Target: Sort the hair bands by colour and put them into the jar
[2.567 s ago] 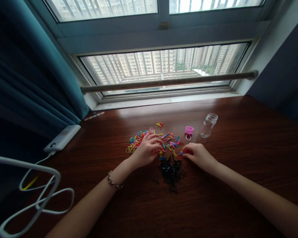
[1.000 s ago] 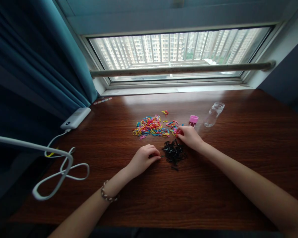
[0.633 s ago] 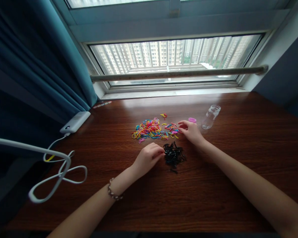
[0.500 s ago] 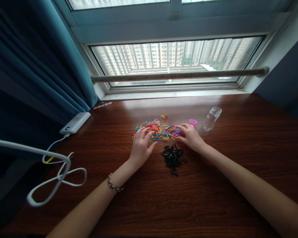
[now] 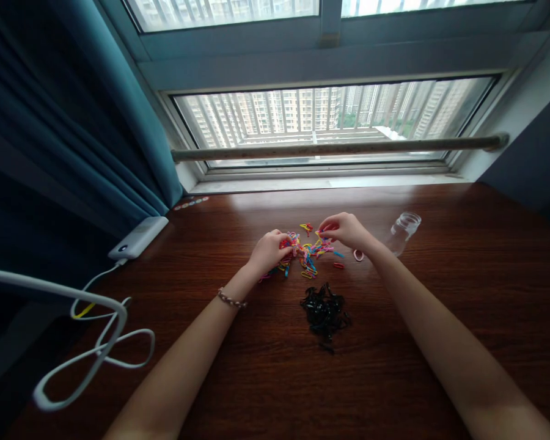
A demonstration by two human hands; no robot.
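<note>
A heap of small coloured elastic bands (image 5: 305, 253) lies on the dark wooden table (image 5: 275, 373). My left hand (image 5: 268, 250) is curled over the heap's left side, fingers closed on a bunch of the bands. My right hand (image 5: 343, 229) is at the heap's right side with its fingertips pinched on some coloured bands. Nearer to me lies a separate pile of black elastic bands (image 5: 324, 310), touched by neither hand. A single pink band (image 5: 358, 255) lies just under my right wrist.
A small clear glass jar (image 5: 403, 231) stands to the right of my right hand. A white power bank (image 5: 137, 237) with a white cable (image 5: 91, 342) lies at the table's left. A teal curtain (image 5: 73, 122) hangs at left, and a window rail (image 5: 339, 146) runs behind.
Both hands have moved to the coloured heap and closed on it from either side, bunching it together. The pink lid seen beside the jar is now hidden.
</note>
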